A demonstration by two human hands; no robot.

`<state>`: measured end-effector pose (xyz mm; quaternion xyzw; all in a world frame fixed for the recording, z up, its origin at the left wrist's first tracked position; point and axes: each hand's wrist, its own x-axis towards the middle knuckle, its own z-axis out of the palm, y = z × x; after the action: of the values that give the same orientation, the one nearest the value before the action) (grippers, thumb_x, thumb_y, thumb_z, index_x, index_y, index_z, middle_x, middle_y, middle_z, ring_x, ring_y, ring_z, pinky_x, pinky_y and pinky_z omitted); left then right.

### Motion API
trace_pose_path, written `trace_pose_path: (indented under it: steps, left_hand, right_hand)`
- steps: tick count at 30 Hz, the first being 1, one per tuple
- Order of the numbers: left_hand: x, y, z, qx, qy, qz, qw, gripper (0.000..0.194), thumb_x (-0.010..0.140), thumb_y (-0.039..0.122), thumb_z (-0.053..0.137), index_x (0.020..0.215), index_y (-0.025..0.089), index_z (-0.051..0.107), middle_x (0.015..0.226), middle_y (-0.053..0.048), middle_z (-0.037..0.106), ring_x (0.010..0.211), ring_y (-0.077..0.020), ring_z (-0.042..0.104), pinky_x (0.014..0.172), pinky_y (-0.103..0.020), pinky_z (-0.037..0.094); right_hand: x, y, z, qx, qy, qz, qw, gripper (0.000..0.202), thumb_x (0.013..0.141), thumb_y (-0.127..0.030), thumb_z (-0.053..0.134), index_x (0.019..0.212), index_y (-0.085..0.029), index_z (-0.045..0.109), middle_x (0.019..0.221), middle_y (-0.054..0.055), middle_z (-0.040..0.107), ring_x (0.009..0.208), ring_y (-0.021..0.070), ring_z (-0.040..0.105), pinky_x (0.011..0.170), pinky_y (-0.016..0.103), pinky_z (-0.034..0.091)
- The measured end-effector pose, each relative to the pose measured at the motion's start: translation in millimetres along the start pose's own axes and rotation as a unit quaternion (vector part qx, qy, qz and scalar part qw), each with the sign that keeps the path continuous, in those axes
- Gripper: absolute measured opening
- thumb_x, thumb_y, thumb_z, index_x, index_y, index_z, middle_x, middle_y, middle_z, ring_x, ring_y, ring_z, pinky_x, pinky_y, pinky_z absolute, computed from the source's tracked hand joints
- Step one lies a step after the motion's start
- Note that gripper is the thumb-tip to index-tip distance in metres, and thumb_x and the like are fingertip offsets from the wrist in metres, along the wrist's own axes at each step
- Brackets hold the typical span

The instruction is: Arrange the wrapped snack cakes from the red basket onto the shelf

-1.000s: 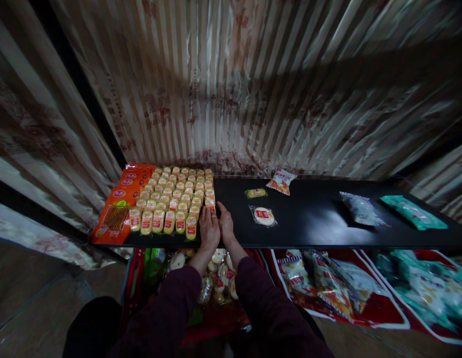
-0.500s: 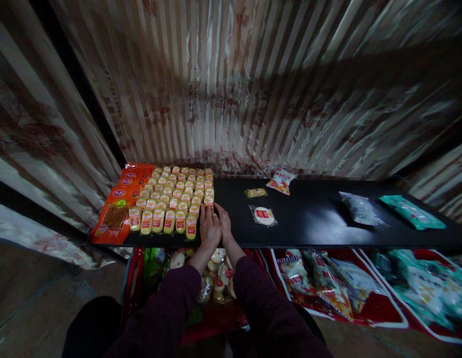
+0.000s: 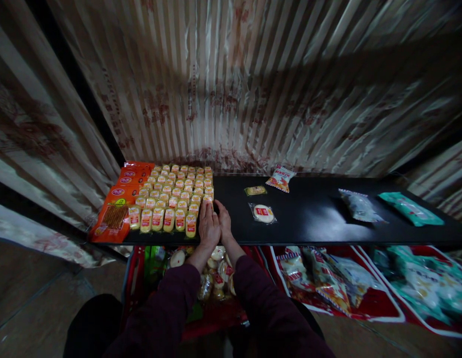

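Rows of small wrapped yellow cakes (image 3: 169,220) with red-and-white labels fill the left part of the black shelf (image 3: 234,228). My left hand (image 3: 209,226) lies at the right end of the front row, fingers stretched forward and close together, fingertips touching the rightmost column. Right beside it is my right hand (image 3: 225,222), its fingers extended along the right side of that column. The two hands touch each other. Whatever lies beneath or between them is hidden. Left of the cakes are orange snack bags (image 3: 114,214), overlapping in a line.
On the shelf to my right lie a single yellow cake (image 3: 255,190), a round white wrapped cake (image 3: 263,213), a red-and-white bag (image 3: 280,178), a pale bag (image 3: 359,205) and a teal bag (image 3: 410,209). Red baskets (image 3: 380,303) of packaged snacks stand below. Striped curtain (image 3: 216,74) hangs behind.
My hands stay at the end of the front row, the left fingertips reaching slightly farther over the rightmost column. The view has shifted a little; the packages look the same.
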<state>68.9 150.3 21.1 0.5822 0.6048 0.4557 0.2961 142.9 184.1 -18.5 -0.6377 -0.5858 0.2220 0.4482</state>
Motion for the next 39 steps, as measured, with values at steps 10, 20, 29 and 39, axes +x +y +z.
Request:
trace_pose_path:
  steps: [10,20,29,39]
  left_hand:
    - [3.5,1.6,-5.6,0.018,-0.024,-0.004,1.0,0.05,0.089,0.023,0.031,0.133,0.008,0.048,0.148,-0.011,0.037,0.139,-0.0164,0.03,0.117,-0.031,0.02]
    - [0.1,5.1,-10.2,0.043,-0.025,-0.01,0.999,0.052,0.091,0.027,0.029,0.135,0.006,0.046,0.15,-0.012,0.034,0.14,-0.0177,0.027,0.117,-0.03,0.02]
    - [-12.7,-0.3,-7.9,0.017,-0.003,0.013,1.0,0.046,0.09,0.025,0.033,0.13,0.013,0.053,0.147,-0.009,0.039,0.138,-0.0179,0.031,0.117,-0.032,0.022]
    - [-33.3,-2.8,-21.2,0.019,0.014,0.051,0.998,0.041,0.089,0.023,0.035,0.122,0.015,0.059,0.14,-0.009,0.048,0.135,-0.0186,0.036,0.115,-0.035,0.025]
  right_hand:
    - [1.4,-5.4,-2.4,-0.013,-0.022,0.02,0.999,0.049,0.077,-0.016,0.046,0.124,-0.017,0.058,0.122,0.009,0.063,0.108,0.0204,0.058,0.098,0.035,0.044]
    - [-1.0,-6.0,-3.4,-0.024,-0.001,0.022,0.999,0.046,0.078,-0.021,0.053,0.123,-0.015,0.058,0.122,0.011,0.063,0.11,0.0222,0.057,0.098,0.036,0.044]
    - [-13.8,-10.3,-9.4,-0.035,0.03,0.023,0.999,0.04,0.08,-0.026,0.056,0.117,-0.013,0.061,0.118,0.012,0.065,0.107,0.0228,0.058,0.095,0.037,0.046]
    - [-45.2,-34.0,-22.0,-0.02,0.031,0.008,0.999,0.034,0.08,-0.022,0.057,0.113,-0.013,0.063,0.114,0.012,0.065,0.106,0.0222,0.057,0.096,0.037,0.044]
